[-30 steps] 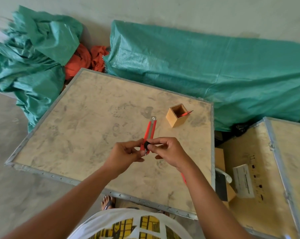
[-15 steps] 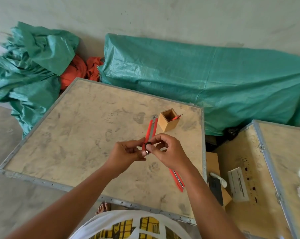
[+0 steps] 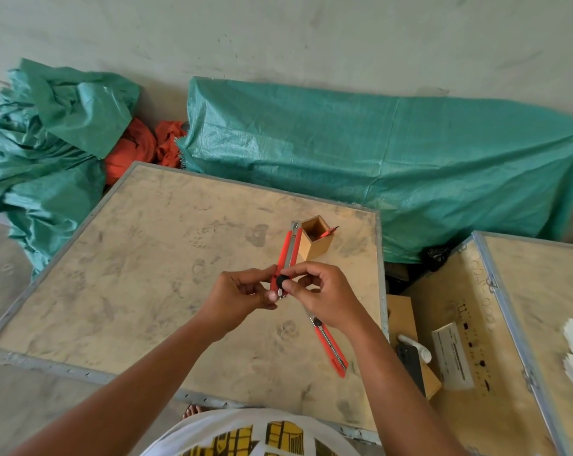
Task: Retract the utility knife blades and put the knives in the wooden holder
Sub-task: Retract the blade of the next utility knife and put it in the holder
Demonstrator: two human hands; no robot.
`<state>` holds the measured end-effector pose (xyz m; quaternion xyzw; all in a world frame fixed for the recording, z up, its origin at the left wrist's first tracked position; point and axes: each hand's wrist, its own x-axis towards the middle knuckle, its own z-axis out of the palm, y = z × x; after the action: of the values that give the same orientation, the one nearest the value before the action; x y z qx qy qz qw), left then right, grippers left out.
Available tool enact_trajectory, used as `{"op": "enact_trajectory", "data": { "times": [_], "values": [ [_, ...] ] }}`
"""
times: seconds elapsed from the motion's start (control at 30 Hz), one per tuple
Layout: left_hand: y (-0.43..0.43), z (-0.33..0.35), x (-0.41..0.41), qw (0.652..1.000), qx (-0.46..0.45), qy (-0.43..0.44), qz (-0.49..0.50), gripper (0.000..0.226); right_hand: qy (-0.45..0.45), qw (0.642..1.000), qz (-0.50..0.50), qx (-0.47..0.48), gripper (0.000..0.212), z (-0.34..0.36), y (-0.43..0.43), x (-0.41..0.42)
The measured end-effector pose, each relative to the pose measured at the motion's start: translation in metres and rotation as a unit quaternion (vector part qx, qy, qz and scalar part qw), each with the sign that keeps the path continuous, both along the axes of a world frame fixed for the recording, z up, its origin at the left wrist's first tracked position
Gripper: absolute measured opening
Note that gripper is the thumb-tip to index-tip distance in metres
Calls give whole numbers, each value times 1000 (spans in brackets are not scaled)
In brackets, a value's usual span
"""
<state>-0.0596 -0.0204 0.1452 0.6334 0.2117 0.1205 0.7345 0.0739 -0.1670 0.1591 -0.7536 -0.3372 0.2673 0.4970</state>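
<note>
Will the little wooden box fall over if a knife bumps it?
Maybe. The wooden holder looks small, tall and narrow, so probably light and tippy. One knife already leans out over its rim, which may pull it sideways. Its flat base on the board should help.

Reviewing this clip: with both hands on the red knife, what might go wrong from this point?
1. The held knife points away with metal showing at its far tip; if that is blade, it may catch the rim of the wooden holder close beyond it.
2. The right hand and left hand pinch near the black knob, so a slip could jerk the knife.
3. A second knife lies on the board under the right wrist and may be knocked off.
</note>
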Motion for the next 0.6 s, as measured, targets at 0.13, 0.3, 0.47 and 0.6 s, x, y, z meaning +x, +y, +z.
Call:
{"op": "enact_trajectory", "data": {
  "times": [0.13,0.3,0.47,0.6],
  "values": [
    [4,-5,14,1000,0,6,-6,50,-8,999,-51,-11,16,-4,4,8],
    [13,-13,40,1000,-9,21,-18,48,41,997,-69,15,14,-13,9,35],
    [26,-20,84,997,29,53,-50,49,61,992,-108,24,27,-17,18,87],
    [43,-30,134,992,88,84,-41,46,41,991,-125,16,32,-17,33,139]
  ]
}}
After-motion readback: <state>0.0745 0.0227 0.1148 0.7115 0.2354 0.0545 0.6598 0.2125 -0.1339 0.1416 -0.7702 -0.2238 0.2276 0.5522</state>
